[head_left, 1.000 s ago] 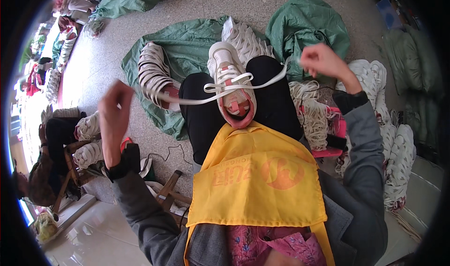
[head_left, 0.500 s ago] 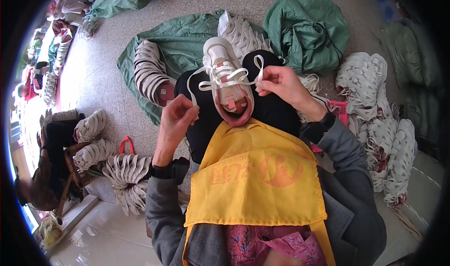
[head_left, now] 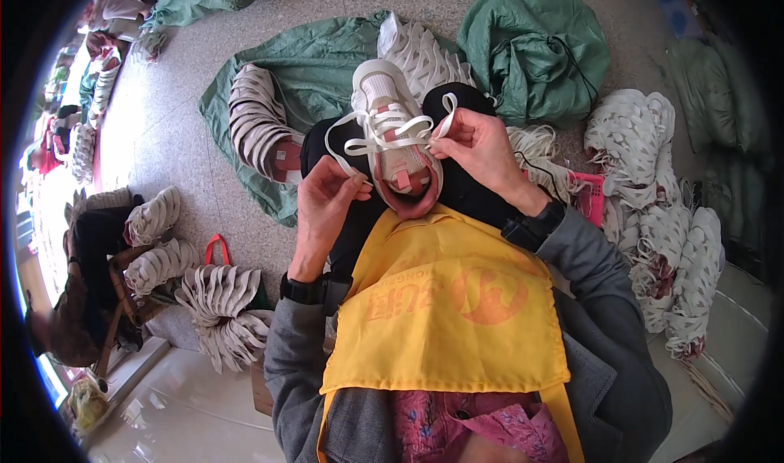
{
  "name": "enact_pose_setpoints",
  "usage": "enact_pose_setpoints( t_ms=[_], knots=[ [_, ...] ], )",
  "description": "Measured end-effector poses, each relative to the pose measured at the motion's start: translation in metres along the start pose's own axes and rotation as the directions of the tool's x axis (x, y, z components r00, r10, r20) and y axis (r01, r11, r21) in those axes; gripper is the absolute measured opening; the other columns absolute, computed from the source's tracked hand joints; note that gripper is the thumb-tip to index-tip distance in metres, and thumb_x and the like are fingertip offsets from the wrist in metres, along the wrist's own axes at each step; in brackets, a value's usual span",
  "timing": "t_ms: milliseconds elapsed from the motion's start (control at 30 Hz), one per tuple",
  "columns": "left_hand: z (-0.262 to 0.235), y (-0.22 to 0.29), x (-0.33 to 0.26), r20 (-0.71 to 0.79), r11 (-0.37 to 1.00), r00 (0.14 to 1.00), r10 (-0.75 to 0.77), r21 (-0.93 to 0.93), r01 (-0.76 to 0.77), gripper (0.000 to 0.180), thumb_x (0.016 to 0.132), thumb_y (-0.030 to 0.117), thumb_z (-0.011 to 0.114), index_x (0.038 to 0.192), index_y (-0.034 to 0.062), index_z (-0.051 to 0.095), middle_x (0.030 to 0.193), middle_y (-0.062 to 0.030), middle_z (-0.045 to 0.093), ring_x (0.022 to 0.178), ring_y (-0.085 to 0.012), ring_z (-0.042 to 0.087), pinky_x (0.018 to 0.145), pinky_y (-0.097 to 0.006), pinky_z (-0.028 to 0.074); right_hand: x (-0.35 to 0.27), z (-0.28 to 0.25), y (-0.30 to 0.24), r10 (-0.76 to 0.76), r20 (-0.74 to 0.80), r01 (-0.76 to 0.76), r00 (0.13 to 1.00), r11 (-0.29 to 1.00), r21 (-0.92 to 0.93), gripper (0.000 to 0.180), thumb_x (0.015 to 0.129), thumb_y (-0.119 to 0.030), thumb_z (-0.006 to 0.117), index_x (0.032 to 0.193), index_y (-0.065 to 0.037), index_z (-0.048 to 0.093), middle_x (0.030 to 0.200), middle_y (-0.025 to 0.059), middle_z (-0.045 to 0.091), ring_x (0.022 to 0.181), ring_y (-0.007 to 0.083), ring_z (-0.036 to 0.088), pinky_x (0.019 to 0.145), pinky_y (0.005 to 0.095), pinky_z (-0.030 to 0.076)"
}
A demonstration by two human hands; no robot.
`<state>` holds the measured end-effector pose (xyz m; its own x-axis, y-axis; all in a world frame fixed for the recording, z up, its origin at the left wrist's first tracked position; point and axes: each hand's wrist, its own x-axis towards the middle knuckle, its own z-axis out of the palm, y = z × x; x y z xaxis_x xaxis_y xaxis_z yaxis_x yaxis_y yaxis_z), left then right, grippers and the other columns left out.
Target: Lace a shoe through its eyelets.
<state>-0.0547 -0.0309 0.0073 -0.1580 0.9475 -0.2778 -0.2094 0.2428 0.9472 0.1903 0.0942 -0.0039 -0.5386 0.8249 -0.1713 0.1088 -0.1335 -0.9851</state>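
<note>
Lacing step: white sneaker [head_left: 398,136] sits toe-out on the lap, between both hands. Right hand [head_left: 482,149] grip closed, pinching a white lace [head_left: 384,132] end just right of the eyelets. Left hand [head_left: 327,202] grip closed on the other lace end, low and left of the tongue. Next, by my read: cross the ends and feed the next eyelet pair, tension even. Beyond the grip: stacked white uppers [head_left: 253,120], green sacks [head_left: 531,46] on the floor. Yellow apron [head_left: 441,308] sits close under both wrists; nothing blocks the laces.
</note>
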Motion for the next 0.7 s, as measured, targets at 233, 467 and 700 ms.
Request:
enact_pose_setpoints(
  t_ms=[233, 467, 700],
  knots=[
    [0.000, -0.007, 0.001, 0.001, 1.000, 1.000, 0.017, -0.007, -0.017, 0.008, 0.098, 0.002, 0.066, 0.094, 0.0012, 0.059, 0.094, -0.0075, 0.071, 0.083, -0.0127, 0.071, 0.077, -0.027, 0.060, -0.007, 0.013, -0.022, -0.267, -0.007, 0.229, 0.964, 0.841, -0.491, 0.012, 0.088, -0.001, 0.073, 0.095, 0.002, 0.063, 0.086, 0.0092, 0.069, 0.077, 0.0155, 0.070, 0.065, 0.0289, 0.054],
    [0.005, -0.013, 0.006, -0.032, 0.998, 0.998, 0.052, -0.026, -0.053, 0.009, 0.098, 0.001, 0.065, 0.094, 0.0006, 0.057, 0.097, -0.0101, 0.072, 0.085, -0.0139, 0.072, 0.079, -0.027, 0.061, 0.000, 0.025, -0.023, -0.470, 0.097, 0.424, 0.878, 0.665, -0.615, 0.009, 0.084, -0.002, 0.068, 0.088, -0.001, 0.059, 0.080, 0.0167, 0.064, 0.072, 0.0389, 0.065, 0.061, 0.0442, 0.050],
    [0.013, -0.014, 0.005, -0.115, 0.982, 0.987, 0.112, -0.139, -0.128, 0.008, 0.098, -0.001, 0.063, 0.096, 0.0005, 0.055, 0.098, -0.0110, 0.072, 0.088, -0.0160, 0.072, 0.082, -0.029, 0.061, -0.003, 0.014, -0.023, -0.308, -0.015, 0.253, 0.951, 0.810, -0.530, 0.018, 0.084, -0.004, 0.079, 0.087, 0.001, 0.062, 0.074, 0.0091, 0.066, 0.059, 0.0169, 0.064, 0.055, 0.0307, 0.051]
  ],
)
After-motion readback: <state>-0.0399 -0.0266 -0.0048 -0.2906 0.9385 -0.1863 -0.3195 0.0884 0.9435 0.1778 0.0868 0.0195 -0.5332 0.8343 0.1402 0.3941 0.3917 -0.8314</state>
